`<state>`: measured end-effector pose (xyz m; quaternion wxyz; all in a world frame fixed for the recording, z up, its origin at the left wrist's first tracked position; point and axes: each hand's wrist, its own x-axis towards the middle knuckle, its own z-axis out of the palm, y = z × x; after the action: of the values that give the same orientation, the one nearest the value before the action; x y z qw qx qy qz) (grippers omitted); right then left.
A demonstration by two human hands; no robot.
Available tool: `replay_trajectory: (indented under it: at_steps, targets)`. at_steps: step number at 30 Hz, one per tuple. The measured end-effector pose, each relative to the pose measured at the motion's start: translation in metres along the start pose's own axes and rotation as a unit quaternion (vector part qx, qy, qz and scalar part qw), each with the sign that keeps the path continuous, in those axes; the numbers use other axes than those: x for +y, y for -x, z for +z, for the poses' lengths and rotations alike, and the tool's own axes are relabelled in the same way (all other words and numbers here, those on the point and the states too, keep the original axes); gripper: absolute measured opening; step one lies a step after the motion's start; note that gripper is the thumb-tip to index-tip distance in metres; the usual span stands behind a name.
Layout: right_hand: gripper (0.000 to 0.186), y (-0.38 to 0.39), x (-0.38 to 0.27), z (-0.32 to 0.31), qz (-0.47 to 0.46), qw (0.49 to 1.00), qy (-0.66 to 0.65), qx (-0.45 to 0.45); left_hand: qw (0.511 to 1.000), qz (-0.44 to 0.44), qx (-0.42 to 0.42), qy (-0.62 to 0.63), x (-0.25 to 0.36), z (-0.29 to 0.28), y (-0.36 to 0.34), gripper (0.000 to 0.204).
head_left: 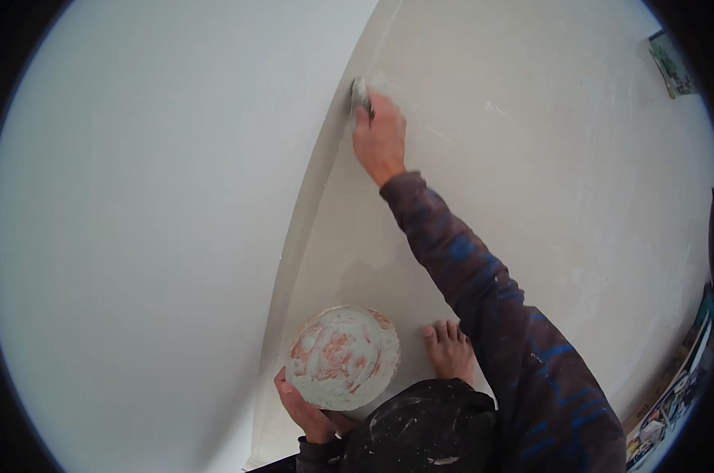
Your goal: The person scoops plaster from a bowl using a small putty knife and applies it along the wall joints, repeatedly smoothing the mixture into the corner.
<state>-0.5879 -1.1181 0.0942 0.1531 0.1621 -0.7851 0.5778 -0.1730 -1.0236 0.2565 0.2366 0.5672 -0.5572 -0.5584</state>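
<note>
My right hand [380, 134] grips a small white-smeared tool [359, 88], a brush or spreader I cannot make out exactly, against the narrow band [302, 229] between the white wall [136, 205] and the pale beige floor [562, 158]. Low in the view, my left hand [302, 410] holds the edge of a round disc [343, 356] coated with whitish paste, with reddish patches showing through. The hand's fingers curl at the disc's left rim, partly hidden beneath it.
My bare foot [450, 351] rests on the floor beside the disc. A pile of mixed items [672, 402] lines the lower right rim of the view, and a small greenish flat object [671, 65] lies at the upper right. The wall fills the left side.
</note>
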Motion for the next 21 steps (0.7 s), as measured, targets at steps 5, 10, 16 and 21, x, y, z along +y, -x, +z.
replay_trajectory:
  at_steps: [5, 10, 16, 21]
  targets:
    - [0.030, 0.024, 0.000, -0.043, 0.088, 0.982, -0.086, -0.141, 0.999, -0.010, 0.001, 0.043, 0.011, 0.008, 0.001, 0.070]
    - [0.017, -0.058, 0.026, -0.052, -0.037, 0.981, 0.128, -0.143, 0.999, -0.005, -0.014, 0.038, 0.005, 0.006, 0.006, 0.069]
    - [0.020, -0.102, 0.058, -0.041, -0.187, 0.931, 0.195, -0.245, 0.998, -0.025, 0.014, 0.058, 0.012, 0.009, 0.005, 0.071]
    - [0.026, -0.081, 0.061, -0.056, -0.226, 0.944, 0.138, -0.200, 0.996, -0.044, 0.007, 0.077, 0.011, 0.011, 0.003, 0.072]
